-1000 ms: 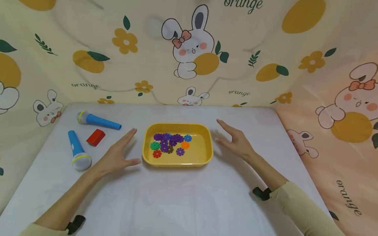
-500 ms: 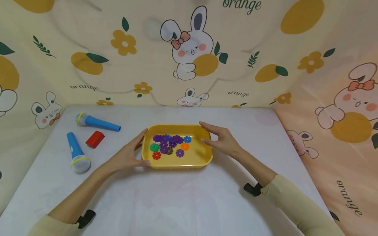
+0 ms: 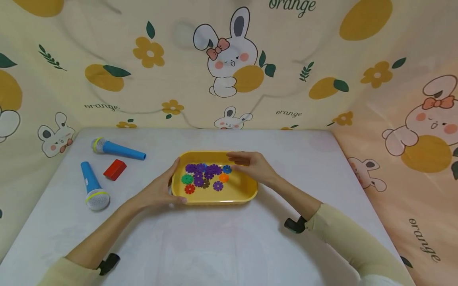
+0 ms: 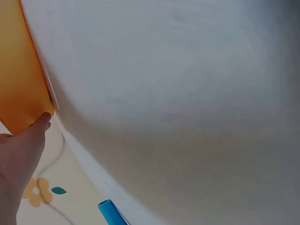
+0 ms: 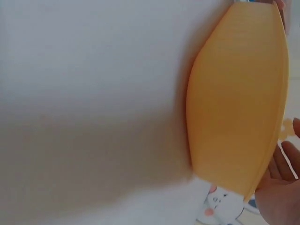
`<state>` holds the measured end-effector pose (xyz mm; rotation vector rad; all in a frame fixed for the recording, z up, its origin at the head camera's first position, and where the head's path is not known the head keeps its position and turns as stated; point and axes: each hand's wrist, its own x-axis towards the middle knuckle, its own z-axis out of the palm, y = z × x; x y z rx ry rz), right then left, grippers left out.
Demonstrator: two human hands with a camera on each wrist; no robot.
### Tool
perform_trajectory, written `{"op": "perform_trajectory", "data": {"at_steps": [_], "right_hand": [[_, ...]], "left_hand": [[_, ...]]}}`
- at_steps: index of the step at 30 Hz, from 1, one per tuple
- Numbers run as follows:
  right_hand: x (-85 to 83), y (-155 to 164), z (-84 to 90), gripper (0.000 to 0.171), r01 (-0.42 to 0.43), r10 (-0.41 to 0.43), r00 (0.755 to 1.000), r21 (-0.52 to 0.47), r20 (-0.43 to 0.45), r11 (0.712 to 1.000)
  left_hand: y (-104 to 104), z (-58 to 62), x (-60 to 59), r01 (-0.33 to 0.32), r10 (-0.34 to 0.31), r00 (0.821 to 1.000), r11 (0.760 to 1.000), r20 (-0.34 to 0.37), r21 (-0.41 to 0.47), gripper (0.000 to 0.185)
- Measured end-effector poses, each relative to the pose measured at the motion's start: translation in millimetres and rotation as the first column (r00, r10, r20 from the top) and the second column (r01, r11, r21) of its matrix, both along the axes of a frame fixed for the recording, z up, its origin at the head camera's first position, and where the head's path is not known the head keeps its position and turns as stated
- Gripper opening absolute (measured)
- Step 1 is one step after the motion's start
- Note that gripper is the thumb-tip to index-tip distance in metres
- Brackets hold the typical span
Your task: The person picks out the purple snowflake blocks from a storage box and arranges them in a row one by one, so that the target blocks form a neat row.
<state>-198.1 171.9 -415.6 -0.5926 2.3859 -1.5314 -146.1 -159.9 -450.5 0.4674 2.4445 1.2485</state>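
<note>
A yellow plastic tray (image 3: 240, 191) lies on the white tabletop, its outer wall (image 5: 234, 98) filling much of the right wrist view. My left hand (image 3: 157, 190) grips its left end, thumb along the front rim and fingers at the back corner. Inside are several notched plastic discs, mostly purple ones (image 3: 198, 180), with a green disc (image 3: 187, 179), a red disc (image 3: 189, 189), an orange disc (image 3: 224, 178) and a blue disc (image 3: 227, 169). Over the tray's right half hovers my right hand (image 3: 255, 169), fingers loosely extended close to the blue disc and holding nothing visible.
Left of the tray lie two blue toy microphones, one microphone (image 3: 119, 149) farther back and another microphone (image 3: 94, 186) nearer. Between them sits a red block (image 3: 115, 170). Printed cloth (image 3: 229, 79) walls the table at the back and sides.
Both hands have come in from beside the tray. My left hand has taken hold of its left end; my right hand has passed over the right rim to above the discs.
</note>
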Motion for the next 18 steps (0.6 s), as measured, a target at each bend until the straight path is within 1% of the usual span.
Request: {"op": "perform_trajectory", "data": {"at_steps": [4,7,10,12,15,18], "right_hand": [[-0.8,-10,-2.8,0.04,-0.02,0.02,1.0,0.029,0.02,0.999],[-2.4,-18,-5.1,0.039,-0.041,0.04,0.999,0.031,0.028,0.999],[-3.8,-28,-6.8,0.038,-0.055,0.054,0.997,0.014,0.061,0.998],[-4.6,-35,-8.1,0.037,-0.048,0.048,0.995,0.006,0.084,0.999],[-6.5,-44,-11.9,0.036,-0.017,0.016,0.993,0.012,0.115,1.0],[-8.6,-52,-17.2,0.034,0.023,-0.03,0.992,0.062,0.125,0.998]], "left_hand": [[1,-1.1,1.1,-0.001,0.001,1.0,1.0,0.005,0.004,0.134],[2,-1.4,0.6,-0.006,0.006,1.0,1.0,0.001,0.01,0.135],[2,-1.0,0.1,-0.009,0.009,1.0,1.0,0.005,0.013,0.135],[2,-0.6,-0.1,-0.008,0.008,1.0,1.0,0.01,0.019,0.135],[2,-0.1,-0.2,-0.01,0.01,1.0,1.0,0.008,0.015,0.135],[1,-0.1,0.2,-0.01,0.01,1.0,1.0,0.0,0.004,0.134]]}}
